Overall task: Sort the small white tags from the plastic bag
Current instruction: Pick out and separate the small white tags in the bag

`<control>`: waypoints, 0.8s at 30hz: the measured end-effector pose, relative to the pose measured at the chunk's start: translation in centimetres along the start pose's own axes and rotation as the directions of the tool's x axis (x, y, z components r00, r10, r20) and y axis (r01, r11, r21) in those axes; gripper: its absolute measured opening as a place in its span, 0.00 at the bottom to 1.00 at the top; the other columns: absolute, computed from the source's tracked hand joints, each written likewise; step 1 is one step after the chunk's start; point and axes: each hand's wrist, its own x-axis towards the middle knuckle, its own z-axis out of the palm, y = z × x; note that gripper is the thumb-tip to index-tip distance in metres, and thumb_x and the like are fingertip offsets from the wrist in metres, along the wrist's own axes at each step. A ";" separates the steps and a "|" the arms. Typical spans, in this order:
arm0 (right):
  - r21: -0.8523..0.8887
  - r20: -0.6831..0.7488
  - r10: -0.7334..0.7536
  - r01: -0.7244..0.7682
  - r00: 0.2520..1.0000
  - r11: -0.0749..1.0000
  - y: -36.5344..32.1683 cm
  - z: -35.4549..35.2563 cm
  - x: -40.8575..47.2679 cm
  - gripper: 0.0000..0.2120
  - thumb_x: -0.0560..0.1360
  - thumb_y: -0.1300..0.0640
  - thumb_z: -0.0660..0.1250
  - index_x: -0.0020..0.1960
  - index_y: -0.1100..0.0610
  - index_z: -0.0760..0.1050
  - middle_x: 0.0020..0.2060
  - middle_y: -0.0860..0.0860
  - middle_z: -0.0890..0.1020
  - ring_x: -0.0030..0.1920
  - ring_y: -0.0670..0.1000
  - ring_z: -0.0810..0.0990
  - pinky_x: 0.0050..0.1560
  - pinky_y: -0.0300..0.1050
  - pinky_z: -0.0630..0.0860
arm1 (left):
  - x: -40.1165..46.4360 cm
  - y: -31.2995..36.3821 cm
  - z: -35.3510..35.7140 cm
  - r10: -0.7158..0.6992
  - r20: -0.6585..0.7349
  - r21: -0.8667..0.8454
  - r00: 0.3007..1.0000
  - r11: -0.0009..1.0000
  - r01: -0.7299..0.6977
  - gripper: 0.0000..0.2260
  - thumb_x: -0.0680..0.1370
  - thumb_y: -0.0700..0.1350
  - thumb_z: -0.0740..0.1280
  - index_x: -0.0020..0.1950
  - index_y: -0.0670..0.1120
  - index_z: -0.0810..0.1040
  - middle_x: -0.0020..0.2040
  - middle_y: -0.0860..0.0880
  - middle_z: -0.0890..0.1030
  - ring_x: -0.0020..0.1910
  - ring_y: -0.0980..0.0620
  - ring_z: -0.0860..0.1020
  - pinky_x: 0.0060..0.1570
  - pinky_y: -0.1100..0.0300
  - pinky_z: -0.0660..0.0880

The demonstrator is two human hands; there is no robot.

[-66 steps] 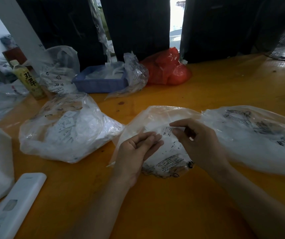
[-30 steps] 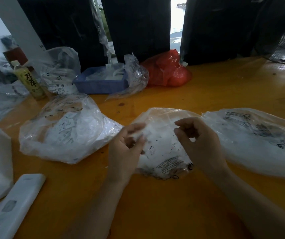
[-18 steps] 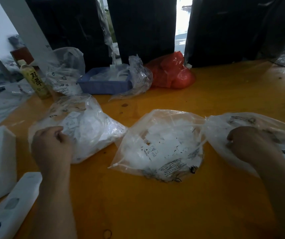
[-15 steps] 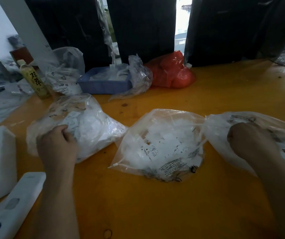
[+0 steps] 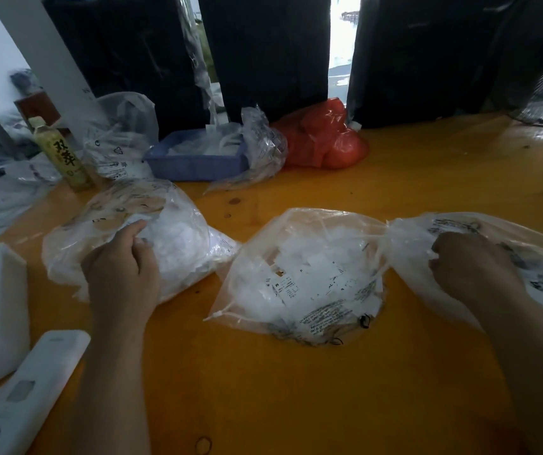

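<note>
We count three clear plastic bags in a row on the orange table (image 5: pixel 427 178), and our two hands are spread wide apart, one on each outer bag. The middle bag (image 5: pixel 303 274) lies between the hands, untouched, and through its film we see a loose heap of small white tags (image 5: pixel 309 267); they are too many and too overlapped to count. This bag seems to be the source, so for the next pick both hands must come back inward toward the centre. Both are about equally far from it. Its long axis runs roughly left to right, with a tied corner toward the right bag (image 5: pixel 493 257).

The left hand (image 5: pixel 122 267) is curled on top of the left bag (image 5: pixel 151 238), fingers bent downward at the opening; whether it pinches a tag there we cannot tell. The right hand (image 5: pixel 470 267) is closed in a loose fist on the right bag, and a bit of white shows at its fingertips, maybe a tag or only film.

Behind stand one blue tray (image 5: pixel 197 162), one red bag (image 5: pixel 326 139) and one bottle (image 5: pixel 61 156).
</note>
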 end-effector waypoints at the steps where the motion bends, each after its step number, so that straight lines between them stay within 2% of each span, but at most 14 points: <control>1: -0.031 0.037 -0.003 0.004 0.999 1.000 0.0 -0.1 -0.1 0.05 0.79 0.59 0.66 0.45 0.55 0.80 0.43 0.54 0.82 0.41 0.55 0.80 0.43 0.49 0.80 | 0.0 0.1 0.0 -0.009 -0.052 0.035 0.999 0.999 0.011 0.21 0.83 0.45 0.55 0.71 0.42 0.79 0.60 0.37 0.85 0.61 0.36 0.81 0.68 0.38 0.72; 3: -0.071 0.087 0.000 0.006 0.996 0.997 -0.2 -0.3 -0.3 0.06 0.78 0.59 0.67 0.44 0.56 0.81 0.42 0.54 0.81 0.40 0.55 0.80 0.42 0.49 0.79 | 0.0 0.3 -0.1 -0.026 -0.162 0.076 0.987 0.996 0.039 0.19 0.83 0.43 0.56 0.69 0.42 0.80 0.61 0.37 0.85 0.62 0.36 0.80 0.68 0.40 0.67; 5: -0.065 0.062 0.008 -0.004 0.998 0.998 -0.2 -0.5 -0.4 0.09 0.78 0.63 0.65 0.40 0.57 0.80 0.37 0.54 0.80 0.36 0.55 0.79 0.36 0.47 0.75 | -0.2 0.8 -0.2 0.000 -0.258 0.042 0.966 0.999 0.012 0.18 0.83 0.43 0.57 0.67 0.41 0.81 0.61 0.37 0.84 0.64 0.37 0.79 0.66 0.40 0.67; 8: 0.005 -0.084 0.020 -0.020 0.996 1.000 -0.1 -0.7 -0.6 0.14 0.76 0.67 0.62 0.32 0.59 0.75 0.29 0.55 0.77 0.30 0.54 0.76 0.28 0.43 0.68 | -1.3 2.7 0.7 0.107 -0.388 -0.030 0.915 0.991 -0.129 0.14 0.83 0.38 0.60 0.61 0.39 0.83 0.56 0.39 0.85 0.61 0.39 0.79 0.62 0.44 0.68; 10: 0.100 -0.237 -0.002 0.027 0.972 0.995 -0.1 -0.9 -0.9 0.16 0.78 0.65 0.63 0.31 0.60 0.72 0.27 0.53 0.74 0.27 0.53 0.73 0.27 0.40 0.62 | -2.5 4.9 1.8 0.198 -0.393 -0.095 0.898 0.963 -0.254 0.13 0.83 0.37 0.60 0.57 0.37 0.84 0.52 0.40 0.85 0.55 0.41 0.80 0.58 0.46 0.68; 12: 0.235 -0.378 -0.052 0.151 0.924 0.960 -0.9 -1.1 -1.5 0.16 0.81 0.60 0.64 0.35 0.59 0.71 0.28 0.49 0.73 0.28 0.48 0.71 0.28 0.38 0.62 | -3.8 7.2 3.0 0.265 -0.315 -0.240 0.911 0.906 -0.347 0.14 0.84 0.40 0.59 0.56 0.37 0.83 0.50 0.45 0.84 0.51 0.43 0.80 0.55 0.46 0.71; 14: 0.395 -0.463 -0.069 0.276 0.884 0.876 -2.3 -1.3 -2.4 0.10 0.82 0.53 0.65 0.43 0.53 0.71 0.35 0.47 0.75 0.33 0.48 0.73 0.33 0.43 0.68 | -5.4 9.1 4.1 0.303 -0.180 -0.428 0.936 0.833 -0.352 0.15 0.84 0.43 0.57 0.56 0.40 0.82 0.52 0.51 0.81 0.49 0.50 0.79 0.50 0.46 0.77; 16: 0.545 -0.524 -0.046 0.377 0.850 0.749 -3.7 -1.2 -3.1 0.07 0.82 0.50 0.66 0.47 0.51 0.72 0.44 0.49 0.75 0.39 0.48 0.74 0.40 0.44 0.69 | -6.8 10.3 4.9 0.313 0.016 -0.603 0.950 0.761 -0.240 0.15 0.84 0.47 0.57 0.58 0.44 0.82 0.55 0.53 0.83 0.52 0.55 0.81 0.53 0.52 0.80; 18: 0.645 -0.583 -0.021 0.478 0.812 0.596 -4.7 -1.0 -3.9 0.06 0.81 0.52 0.67 0.48 0.53 0.73 0.47 0.50 0.76 0.41 0.44 0.74 0.39 0.36 0.69 | -7.9 10.9 5.4 0.309 0.221 -0.721 0.925 0.691 -0.059 0.15 0.84 0.50 0.58 0.60 0.45 0.81 0.56 0.55 0.84 0.56 0.54 0.83 0.57 0.58 0.80; 21: 0.703 -0.645 0.007 0.590 0.764 0.396 -5.8 -1.0 -5.2 0.04 0.81 0.54 0.66 0.50 0.54 0.74 0.45 0.47 0.79 0.43 0.45 0.77 0.39 0.34 0.72 | -8.9 11.5 5.6 0.299 0.453 -0.741 0.840 0.650 0.169 0.14 0.84 0.54 0.60 0.64 0.51 0.80 0.58 0.60 0.84 0.57 0.56 0.83 0.57 0.63 0.79; 24: 0.696 -0.705 0.053 0.677 0.707 0.239 -6.4 -1.1 -6.1 0.06 0.82 0.54 0.65 0.52 0.57 0.73 0.46 0.51 0.81 0.44 0.51 0.80 0.43 0.39 0.76 | -9.1 11.5 5.8 0.277 0.551 -0.679 0.787 0.697 0.230 0.12 0.83 0.55 0.60 0.62 0.57 0.80 0.59 0.62 0.83 0.59 0.59 0.81 0.61 0.62 0.78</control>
